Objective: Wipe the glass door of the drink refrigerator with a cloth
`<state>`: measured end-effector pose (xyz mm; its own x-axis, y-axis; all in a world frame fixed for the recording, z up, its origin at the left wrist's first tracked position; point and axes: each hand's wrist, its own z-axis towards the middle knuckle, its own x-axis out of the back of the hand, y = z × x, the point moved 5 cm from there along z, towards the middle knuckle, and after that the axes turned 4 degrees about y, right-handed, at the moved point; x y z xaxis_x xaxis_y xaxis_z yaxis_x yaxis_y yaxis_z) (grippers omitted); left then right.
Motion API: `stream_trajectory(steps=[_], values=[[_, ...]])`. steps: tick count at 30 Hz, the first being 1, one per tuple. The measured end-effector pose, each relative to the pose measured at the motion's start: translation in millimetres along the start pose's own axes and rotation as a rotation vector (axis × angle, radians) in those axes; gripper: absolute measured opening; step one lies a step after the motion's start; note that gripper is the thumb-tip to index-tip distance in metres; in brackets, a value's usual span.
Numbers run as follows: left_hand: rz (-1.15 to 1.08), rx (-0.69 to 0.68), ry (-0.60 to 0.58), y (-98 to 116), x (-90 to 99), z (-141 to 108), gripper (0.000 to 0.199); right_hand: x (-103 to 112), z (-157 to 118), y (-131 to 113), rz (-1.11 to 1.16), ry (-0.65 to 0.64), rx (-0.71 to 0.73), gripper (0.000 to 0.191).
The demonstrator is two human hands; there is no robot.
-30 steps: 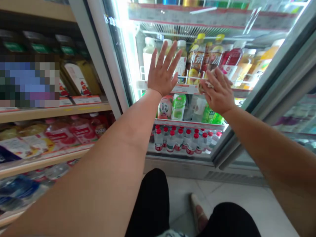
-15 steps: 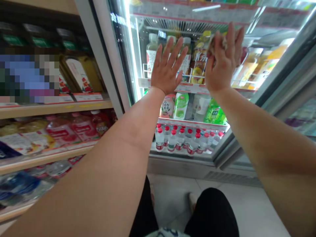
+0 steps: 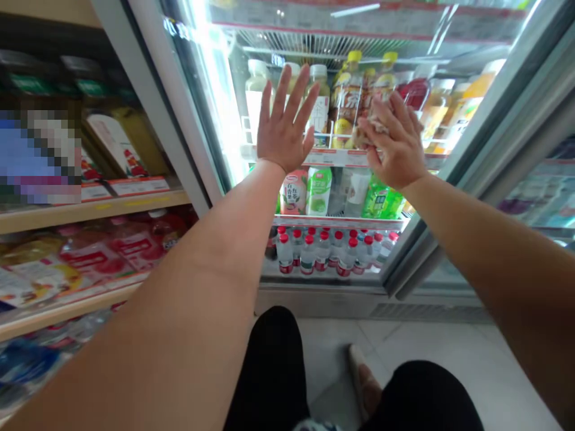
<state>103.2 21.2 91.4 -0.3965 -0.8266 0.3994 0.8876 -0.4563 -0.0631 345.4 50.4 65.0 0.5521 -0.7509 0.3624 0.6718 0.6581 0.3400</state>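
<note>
My left hand [image 3: 284, 129] lies flat with its fingers spread against the glass door [image 3: 354, 11] of a lit drinks fridge. To its right, my right hand [image 3: 399, 146] presses a crumpled beige-brown cloth [image 3: 362, 136] to the same pane. Most of the cloth is hidden under the palm and fingers. Behind the glass, bottles of brown tea with yellow caps [image 3: 348, 99] stand between the two hands. White-capped bottles [image 3: 318, 105] are seen just beside my left fingers.
Lower inside the fridge are a green-and-white carton [image 3: 318, 191] and several red-capped water bottles [image 3: 323, 251]. A thick grey door handle [image 3: 415, 263] runs along the right. On the left, wooden shelves [image 3: 135, 206] carry juice bottles. My knees are bent above a tiled floor [image 3: 332, 341].
My right hand has slid the cloth downward on the glass, and its fingers now lean left. My left hand stays flat on the pane. The view has shifted slightly, and my legs have moved.
</note>
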Motion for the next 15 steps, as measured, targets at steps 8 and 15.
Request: stream_trajectory(steps=[8,15], values=[[0.006,-0.010,0.015,2.2,2.1,-0.8,0.076,21.0,7.1,43.4,-0.218,0.426,-0.455,0.056],[0.060,-0.017,0.007,2.2,1.0,-0.9,0.075,-17.9,32.2,-7.4,-0.113,0.364,-0.461,0.053]])
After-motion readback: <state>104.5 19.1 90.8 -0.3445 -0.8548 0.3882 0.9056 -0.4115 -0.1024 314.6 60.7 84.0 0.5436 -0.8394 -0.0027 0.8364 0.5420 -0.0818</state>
